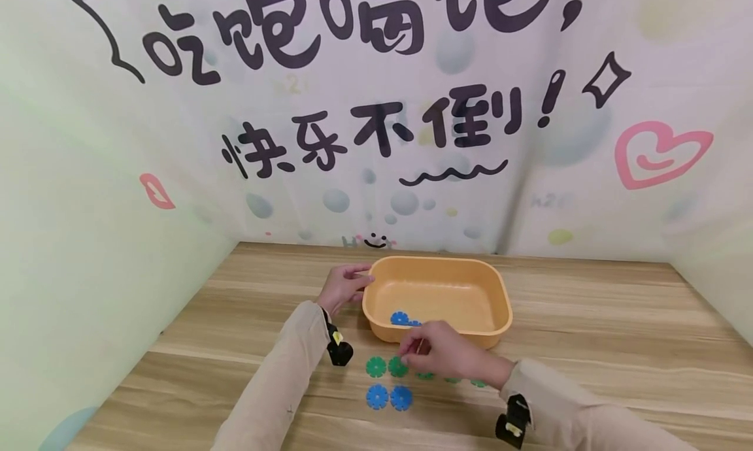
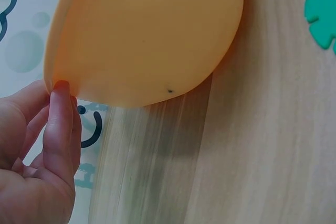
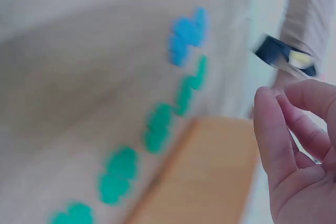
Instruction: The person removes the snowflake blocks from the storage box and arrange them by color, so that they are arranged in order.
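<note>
A left hand (image 1: 344, 287) steadies an orange tub (image 1: 447, 300) at the centre of the frame, fingers grasping its rim at the near-left end. The right hand (image 1: 440, 351) hovers by the tub's front edge, fingers bent with tips drawn close; whether they pinch anything I cannot tell. Blue discs (image 1: 399, 318) lie inside the tub. Below it, lower centre, a row of green discs (image 1: 376, 367), partly hidden by that hand, runs above two blue ones (image 1: 401, 397) on the wood-grain worktop (image 1: 588, 346).
</note>
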`<state>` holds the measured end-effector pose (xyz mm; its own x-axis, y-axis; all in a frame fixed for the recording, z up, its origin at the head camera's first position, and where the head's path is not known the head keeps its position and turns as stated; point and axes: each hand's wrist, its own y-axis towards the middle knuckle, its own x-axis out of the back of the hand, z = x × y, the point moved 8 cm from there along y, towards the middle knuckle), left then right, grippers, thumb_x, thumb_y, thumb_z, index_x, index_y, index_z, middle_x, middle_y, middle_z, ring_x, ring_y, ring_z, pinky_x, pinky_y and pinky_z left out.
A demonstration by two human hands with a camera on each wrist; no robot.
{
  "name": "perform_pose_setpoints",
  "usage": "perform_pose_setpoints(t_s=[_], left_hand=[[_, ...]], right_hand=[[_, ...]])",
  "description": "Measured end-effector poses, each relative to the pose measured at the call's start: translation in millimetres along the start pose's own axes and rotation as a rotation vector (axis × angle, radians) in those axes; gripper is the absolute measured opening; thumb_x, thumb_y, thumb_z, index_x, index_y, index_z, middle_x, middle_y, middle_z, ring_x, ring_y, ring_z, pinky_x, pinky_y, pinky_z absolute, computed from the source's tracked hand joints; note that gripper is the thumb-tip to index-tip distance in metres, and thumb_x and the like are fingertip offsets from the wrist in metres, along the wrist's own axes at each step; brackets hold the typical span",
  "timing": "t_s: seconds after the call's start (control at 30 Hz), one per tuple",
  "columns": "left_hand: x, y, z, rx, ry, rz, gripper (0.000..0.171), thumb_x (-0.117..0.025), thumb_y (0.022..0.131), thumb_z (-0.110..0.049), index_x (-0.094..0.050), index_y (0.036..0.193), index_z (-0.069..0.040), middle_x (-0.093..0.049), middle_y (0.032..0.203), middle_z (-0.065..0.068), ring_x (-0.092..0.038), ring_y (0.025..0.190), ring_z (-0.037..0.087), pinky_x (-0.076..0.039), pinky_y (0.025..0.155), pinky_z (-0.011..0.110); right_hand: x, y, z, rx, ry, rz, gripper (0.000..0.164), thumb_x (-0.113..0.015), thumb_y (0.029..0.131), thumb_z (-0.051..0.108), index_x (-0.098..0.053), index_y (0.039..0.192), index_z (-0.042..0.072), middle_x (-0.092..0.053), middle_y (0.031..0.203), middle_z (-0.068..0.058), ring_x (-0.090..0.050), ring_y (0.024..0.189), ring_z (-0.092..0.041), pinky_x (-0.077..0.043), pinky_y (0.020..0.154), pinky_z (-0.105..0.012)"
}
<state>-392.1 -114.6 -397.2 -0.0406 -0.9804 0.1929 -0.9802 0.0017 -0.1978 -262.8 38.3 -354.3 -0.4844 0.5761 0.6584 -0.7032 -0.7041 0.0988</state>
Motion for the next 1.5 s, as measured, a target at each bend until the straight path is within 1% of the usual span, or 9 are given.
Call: perform_pose_setpoints(t_s=[0.17, 0.27, 0.47, 0.6, 0.83, 1.07, 1.27, 1.4, 1.5], left_hand=[[0.9, -0.5, -1.9, 0.002, -0.009, 0.002, 0.035, -0.065, 0.081, -0.012, -0.06, 0.115, -0.011, -0.059, 0.095, 0.011, -0.061, 0.087, 0.026, -0.053, 0.063, 0.027], [1.3, -0.2, -1.8, -0.002, -0.01, 0.005, 0.036, -0.065, 0.08, -0.012, -0.06, 0.115, -0.01, -0.06, 0.095, 0.011, -0.061, 0.086, 0.026, -0.053, 0.064, 0.027], [2.5, 0.5, -0.9, -0.002, 0.002, 0.003, 0.036, -0.065, 0.08, -0.012, -0.059, 0.116, -0.01, -0.06, 0.095, 0.011, -0.062, 0.084, 0.024, -0.053, 0.064, 0.027], [3.3, -0.1, -0.2, 0.009, 0.015, 0.0, 0.036, -0.065, 0.081, -0.014, -0.059, 0.116, -0.011, -0.06, 0.095, 0.011, -0.062, 0.082, 0.023, -0.052, 0.064, 0.026], [3.1, -0.9, 0.7, 0.0, 0.017, -0.001, 0.036, -0.066, 0.08, -0.014, -0.059, 0.116, -0.01, -0.061, 0.094, 0.011, -0.062, 0.077, 0.018, -0.053, 0.064, 0.027], [1.3, -0.4, -0.4, -0.017, 0.009, -0.003, 0.036, -0.066, 0.08, -0.012, -0.06, 0.115, -0.009, -0.062, 0.093, 0.011, -0.062, 0.074, 0.016, -0.053, 0.062, 0.027], [-0.9, 0.0, -0.9, -0.015, -0.006, 0.003, 0.036, -0.066, 0.08, -0.012, -0.06, 0.115, -0.008, -0.061, 0.092, 0.011, -0.062, 0.071, 0.016, -0.052, 0.058, 0.024], [-1.0, -0.6, -1.5, -0.022, -0.006, 0.001, 0.036, -0.066, 0.08, -0.011, -0.06, 0.115, -0.008, -0.061, 0.091, 0.011, -0.061, 0.068, 0.014, -0.051, 0.055, 0.022], [-0.6, -0.9, -1.2, -0.026, -0.012, 0.003, 0.036, -0.066, 0.08, -0.011, -0.06, 0.115, -0.008, -0.06, 0.092, 0.011, -0.061, 0.067, 0.014, -0.052, 0.056, 0.023]], right_hand=[[32.7, 6.2, 14.1, 0.029, -0.043, -0.084, 0.004, -0.06, 0.083, 0.008, -0.065, 0.083, 0.008, -0.06, 0.073, 0.0, -0.054, 0.059, -0.005, -0.049, 0.056, -0.022], [47.4, 11.3, 14.8, 0.014, -0.021, -0.115, 0.006, -0.06, 0.084, 0.009, -0.064, 0.086, 0.004, -0.059, 0.072, -0.002, -0.054, 0.057, -0.009, -0.051, 0.054, -0.027], [61.7, 28.6, 4.0, -0.049, 0.051, -0.152, 0.01, -0.059, 0.085, 0.01, -0.063, 0.089, 0.002, -0.059, 0.077, -0.011, -0.057, 0.062, -0.02, -0.052, 0.055, -0.028], [60.4, 42.9, -11.7, -0.073, 0.078, -0.147, 0.015, -0.06, 0.085, 0.011, -0.062, 0.092, -0.002, -0.059, 0.079, -0.012, -0.058, 0.067, -0.028, -0.052, 0.055, -0.027], [46.0, 63.5, -47.4, -0.171, 0.118, -0.082, 0.022, -0.06, 0.085, 0.012, -0.06, 0.098, -0.005, -0.059, 0.078, -0.012, -0.057, 0.067, -0.022, -0.053, 0.058, -0.029], [28.3, 71.4, -74.1, -0.305, 0.158, -0.021, 0.024, -0.059, 0.086, 0.013, -0.058, 0.102, -0.004, -0.056, 0.078, -0.008, -0.056, 0.063, -0.021, -0.053, 0.059, -0.031], [23.1, 71.6, -86.3, -0.39, 0.099, -0.013, 0.02, -0.06, 0.085, 0.015, -0.06, 0.099, 0.001, -0.054, 0.074, -0.006, -0.051, 0.056, -0.016, -0.05, 0.055, -0.025], [20.7, 72.0, -87.1, -0.392, 0.054, 0.01, 0.021, -0.062, 0.083, 0.014, -0.061, 0.099, 0.0, -0.056, 0.074, -0.004, -0.049, 0.054, -0.013, -0.047, 0.053, -0.023], [17.9, 73.0, -87.4, -0.38, 0.037, 0.032, 0.028, -0.065, 0.08, 0.012, -0.059, 0.104, -0.002, -0.057, 0.075, -0.004, -0.049, 0.054, -0.011, -0.047, 0.053, -0.022]])
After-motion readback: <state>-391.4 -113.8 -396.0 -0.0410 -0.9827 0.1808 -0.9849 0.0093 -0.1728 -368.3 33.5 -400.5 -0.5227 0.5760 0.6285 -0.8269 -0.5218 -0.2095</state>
